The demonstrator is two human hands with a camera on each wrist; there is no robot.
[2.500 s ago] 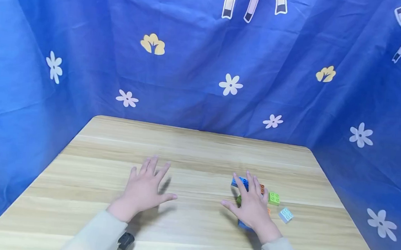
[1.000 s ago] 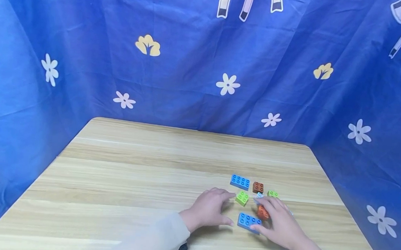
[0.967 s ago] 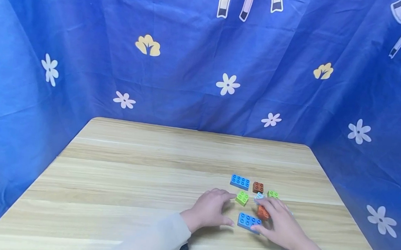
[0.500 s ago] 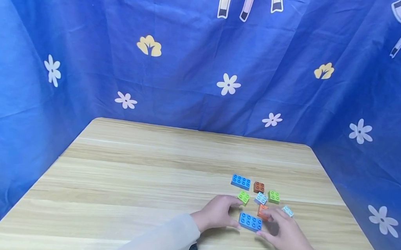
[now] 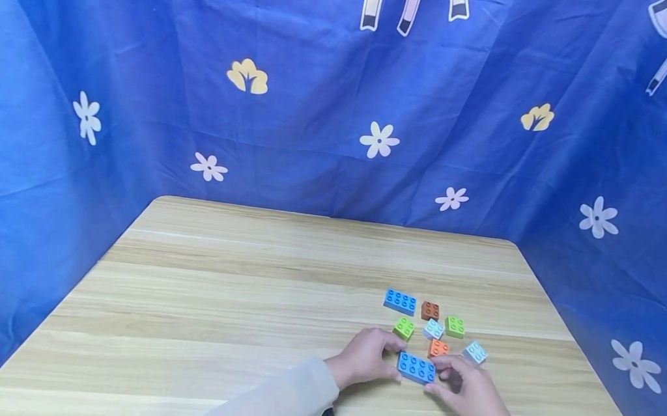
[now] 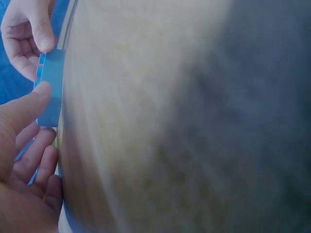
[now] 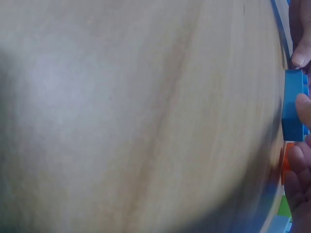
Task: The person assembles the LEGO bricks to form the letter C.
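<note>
A long blue toy brick point(image 5: 417, 367) with studs on top lies at the front of a cluster of bricks, one hand at each end. My left hand point(image 5: 364, 357) pinches its left end; in the left wrist view the thumb point(image 6: 36, 99) overlaps the brick's side face. With thumb and fingers my right hand point(image 5: 474, 392) grips the right end, and the right wrist view shows that thumb across the brick point(image 7: 292, 109). Just behind the right fingers sits an orange brick point(image 5: 437, 349). Close behind the left fingers is a green brick point(image 5: 403, 328).
Farther back lie another long blue brick point(image 5: 400, 302), a brown brick point(image 5: 430, 310), a pale blue brick point(image 5: 433, 329) and a second green one point(image 5: 455, 326). Another pale blue brick point(image 5: 476, 352) is to the right. Blue patterned cloth point(image 5: 318, 102) surrounds the wooden table point(image 5: 216, 277).
Both hands came from spread above the table to the front blue brick. The right hand drew back from the orange and pale blue bricks, and both hands closed on the blue brick's ends.
</note>
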